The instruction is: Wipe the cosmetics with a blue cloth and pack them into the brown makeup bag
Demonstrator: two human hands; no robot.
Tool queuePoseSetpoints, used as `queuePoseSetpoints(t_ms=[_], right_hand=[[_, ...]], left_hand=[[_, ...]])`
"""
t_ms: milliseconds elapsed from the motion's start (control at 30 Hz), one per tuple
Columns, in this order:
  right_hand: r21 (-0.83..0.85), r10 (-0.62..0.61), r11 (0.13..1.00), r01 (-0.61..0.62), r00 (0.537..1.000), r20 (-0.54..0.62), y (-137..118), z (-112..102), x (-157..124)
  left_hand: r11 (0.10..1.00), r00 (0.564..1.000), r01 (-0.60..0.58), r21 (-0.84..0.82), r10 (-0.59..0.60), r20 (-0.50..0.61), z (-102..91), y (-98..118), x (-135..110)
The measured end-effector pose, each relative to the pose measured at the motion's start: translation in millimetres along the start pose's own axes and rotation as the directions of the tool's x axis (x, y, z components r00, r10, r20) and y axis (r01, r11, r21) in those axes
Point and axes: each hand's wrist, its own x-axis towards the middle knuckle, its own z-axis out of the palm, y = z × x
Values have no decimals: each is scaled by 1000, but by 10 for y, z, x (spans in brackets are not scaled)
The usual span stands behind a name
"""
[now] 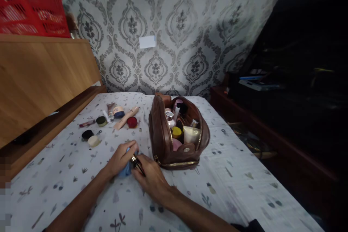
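Note:
My left hand (120,158) is closed on a blue cloth (125,171), which it presses around one end of a small black cosmetic tube with gold bands (137,165). Fingers of my right hand (152,177) grip the tube's other end; its exact kind is hard to make out. Just beyond, to the right, a brown leather makeup bag (161,146) stands unzipped. Inside it are a cream-coloured squeeze tube (191,135), a yellow-lidded jar (176,132) and several other cosmetics, partly hidden by the bag's walls.
Left of the bag lie a red round jar (132,122), a beige tube (125,119), a blue-and-cream jar (119,112), a green-rimmed jar (101,121), a black lid (87,135) and a cream jar (94,141). A wooden cabinet (46,79) borders the patterned bedsheet (114,206).

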Motion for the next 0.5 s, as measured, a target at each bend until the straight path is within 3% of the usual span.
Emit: queuePoseSetpoints(t_ms=[133,267,500], right_hand=[[50,-1,999,3,1000,-29,-12,-6,-17],[256,79,965,-55,993,-86,28,9,-9],[545,162,827,-139,987,5,153,94,50]], left_hand=[[986,999,50,-161,-48,16,-30,-24,18],[914,985,173,-368,-163,59,-24,-54,14],[880,988,152,-451,-150,40,-23,-62,9]])
